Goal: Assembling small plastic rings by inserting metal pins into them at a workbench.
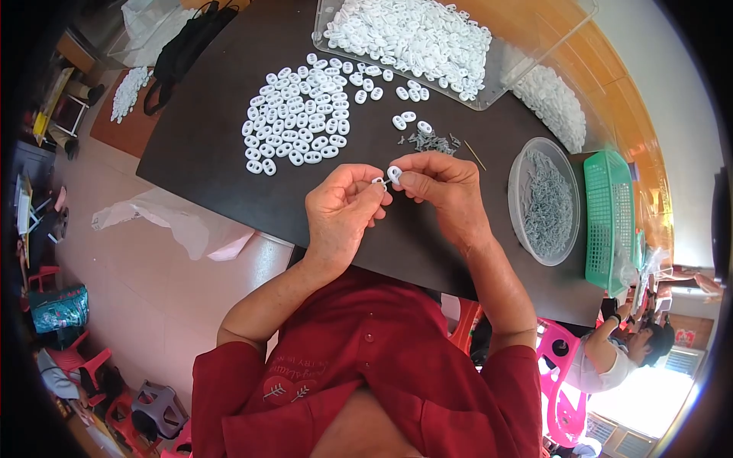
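Above the table's near edge, my left hand (336,214) and my right hand (450,195) meet. The right thumb and fingers pinch a white oval plastic piece with two holes (394,175). A second small white piece (379,182) sits between the left fingertips, partly covered by them. Something thin spans the small gap between the two pieces; its kind is too small to make out. Just beyond my right hand lies a little heap of grey plastic pins (433,143), with a few loose white ovals (424,127) beside it.
Many white ovals (294,114) lie spread at the far left. A clear tray of white pieces (405,38) stands at the back. To the right are a round tub of grey pins (519,200), a green basket (608,217) and a thin stick (475,155). Another person (611,355) sits at right.
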Tool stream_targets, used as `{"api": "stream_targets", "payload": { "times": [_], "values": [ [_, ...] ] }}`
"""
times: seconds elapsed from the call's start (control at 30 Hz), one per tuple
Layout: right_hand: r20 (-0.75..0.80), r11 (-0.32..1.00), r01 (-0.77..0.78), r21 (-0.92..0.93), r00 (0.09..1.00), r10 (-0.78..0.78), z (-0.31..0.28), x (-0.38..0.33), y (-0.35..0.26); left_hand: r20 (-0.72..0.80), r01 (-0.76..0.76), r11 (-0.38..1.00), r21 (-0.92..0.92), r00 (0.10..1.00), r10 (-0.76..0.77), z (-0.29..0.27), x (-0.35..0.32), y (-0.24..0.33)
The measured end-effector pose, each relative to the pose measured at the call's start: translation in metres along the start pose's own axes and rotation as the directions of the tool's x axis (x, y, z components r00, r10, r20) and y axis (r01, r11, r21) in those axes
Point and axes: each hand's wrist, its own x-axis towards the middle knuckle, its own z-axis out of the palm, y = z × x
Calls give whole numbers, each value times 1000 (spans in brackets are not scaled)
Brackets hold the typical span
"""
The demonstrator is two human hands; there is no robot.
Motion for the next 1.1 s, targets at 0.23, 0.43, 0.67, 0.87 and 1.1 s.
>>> {"api": "stream_targets", "payload": {
  "times": [0.23,0.43,0.67,0.87,1.1],
  "values": [
    [-14,997,64,-33,998,-65,6,0,2,-5,-4,1000,-11,1000,4,0,-1,-3],
    [-19,992,127,-19,992,-128,11,-3,4,-4,-2,1000,2,1000,2,1,-3,-2],
    [-21,970,165,-180,985,-172,15,-7,4,24,-77,997,-11,997,77,0,-2,-9],
    [-31,926,245,-286,964,-264,17,-12,4,30,-108,994,-27,994,109,3,-3,-10],
    [-22,909,266,-321,957,-288,15,-13,8,37,-92,993,-77,995,95,3,-3,-11]
  ]
}}
